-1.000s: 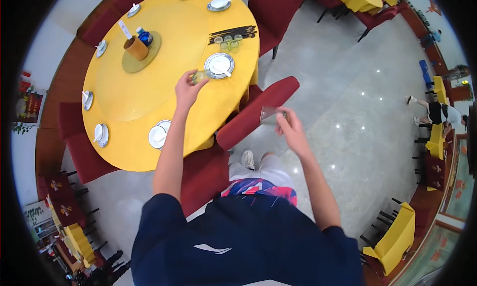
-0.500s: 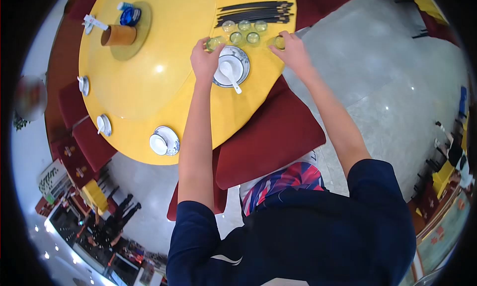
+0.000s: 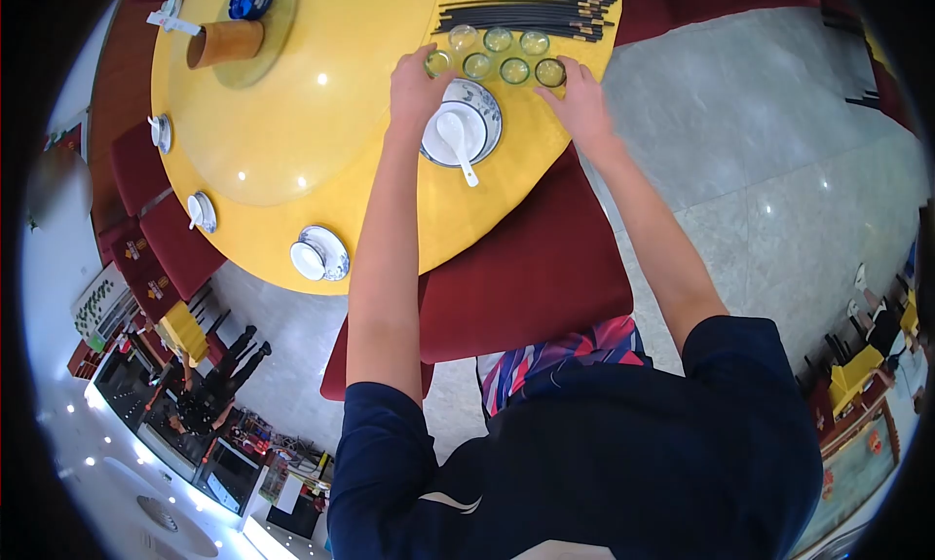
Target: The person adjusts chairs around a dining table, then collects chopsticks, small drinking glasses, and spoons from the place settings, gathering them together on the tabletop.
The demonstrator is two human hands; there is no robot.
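My left hand [image 3: 417, 91] is curled around a small clear glass [image 3: 438, 64] at the left end of the front row of glasses. On the right end of that row, my right hand [image 3: 584, 110] has its thumb and fingers about another glass [image 3: 550, 72]. Between them stand two more glasses, one a greenish tumbler [image 3: 514, 70]. A back row of glasses, with one in its middle [image 3: 499, 40], is just behind. Close below my left fingers is a blue-patterned plate [image 3: 492, 112] carrying a white bowl with a white spoon [image 3: 459, 146].
Several black chopsticks [image 3: 526, 15] lie behind the glasses on the yellow tabletop [image 3: 390, 219]. To the left are a brown cylindrical container [image 3: 226, 45] and another place setting [image 3: 321, 253]. A dark red chair [image 3: 526, 287] stands against the table's near edge.
The left-hand glass, tilted before, now stands upright at the row's left end. My right hand has brought its glass left, close beside the others. The view has shifted slightly.
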